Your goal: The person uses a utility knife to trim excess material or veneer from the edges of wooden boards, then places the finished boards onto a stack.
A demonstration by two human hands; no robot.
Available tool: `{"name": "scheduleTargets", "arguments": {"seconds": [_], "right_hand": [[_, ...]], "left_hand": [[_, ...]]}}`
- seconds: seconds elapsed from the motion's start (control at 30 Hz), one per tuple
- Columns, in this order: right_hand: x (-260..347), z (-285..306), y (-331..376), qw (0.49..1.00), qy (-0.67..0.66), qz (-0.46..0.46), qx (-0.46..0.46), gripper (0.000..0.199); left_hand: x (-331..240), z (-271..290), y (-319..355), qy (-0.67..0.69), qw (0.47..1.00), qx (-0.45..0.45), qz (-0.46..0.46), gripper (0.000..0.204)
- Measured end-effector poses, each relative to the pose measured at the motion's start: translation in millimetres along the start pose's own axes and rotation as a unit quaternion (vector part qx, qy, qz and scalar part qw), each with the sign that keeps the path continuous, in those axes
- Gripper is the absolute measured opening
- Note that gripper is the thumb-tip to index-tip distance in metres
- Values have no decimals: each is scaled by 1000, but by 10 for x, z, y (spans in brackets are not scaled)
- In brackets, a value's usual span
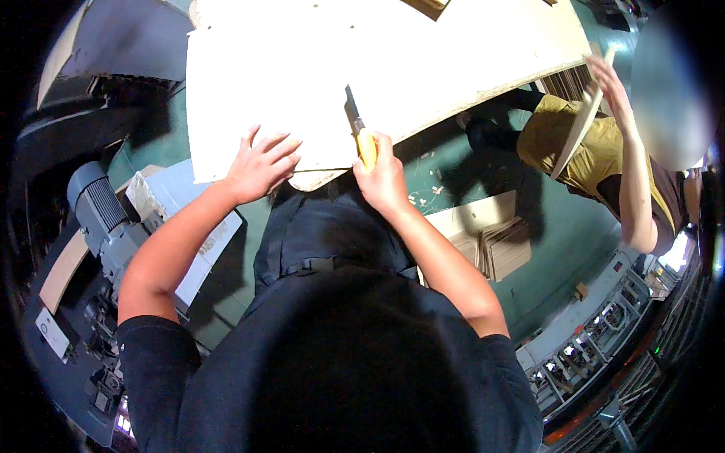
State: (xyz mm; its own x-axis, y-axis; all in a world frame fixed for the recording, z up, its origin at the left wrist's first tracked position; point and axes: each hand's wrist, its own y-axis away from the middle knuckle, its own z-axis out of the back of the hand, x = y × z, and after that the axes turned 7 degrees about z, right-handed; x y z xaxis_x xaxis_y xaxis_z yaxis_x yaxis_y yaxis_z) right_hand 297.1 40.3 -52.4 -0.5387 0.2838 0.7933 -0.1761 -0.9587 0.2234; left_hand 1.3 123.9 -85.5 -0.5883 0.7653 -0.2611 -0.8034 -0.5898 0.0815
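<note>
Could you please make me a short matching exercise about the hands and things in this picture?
Column one:
1. left hand
2. right hand
3. knife
4. motor

Column two:
A. grey and ribbed, at the picture's left
B. yellow-handled, with its blade pointing away from the person
C. spread out at the near edge of the pale board
D. curled around a handle

Pairs: 1-C, 2-D, 3-B, 4-A.

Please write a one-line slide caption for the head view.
Right hand gripping a yellow-handled knife over a pale worktop, left hand spread at its near edge, co-worker at right.
</note>
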Motion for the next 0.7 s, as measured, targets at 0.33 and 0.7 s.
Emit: {"name": "scheduleTargets", "arguments": {"seconds": [0.33, 0.7], "right_hand": [[-390, 418, 583, 993, 74, 5, 89, 50], [-734, 787, 545, 993, 84, 23, 74, 51]], "left_hand": [[-337, 55, -58, 55, 990, -14, 129, 41], [-1307, -62, -875, 62, 927, -37, 368, 101]]}}
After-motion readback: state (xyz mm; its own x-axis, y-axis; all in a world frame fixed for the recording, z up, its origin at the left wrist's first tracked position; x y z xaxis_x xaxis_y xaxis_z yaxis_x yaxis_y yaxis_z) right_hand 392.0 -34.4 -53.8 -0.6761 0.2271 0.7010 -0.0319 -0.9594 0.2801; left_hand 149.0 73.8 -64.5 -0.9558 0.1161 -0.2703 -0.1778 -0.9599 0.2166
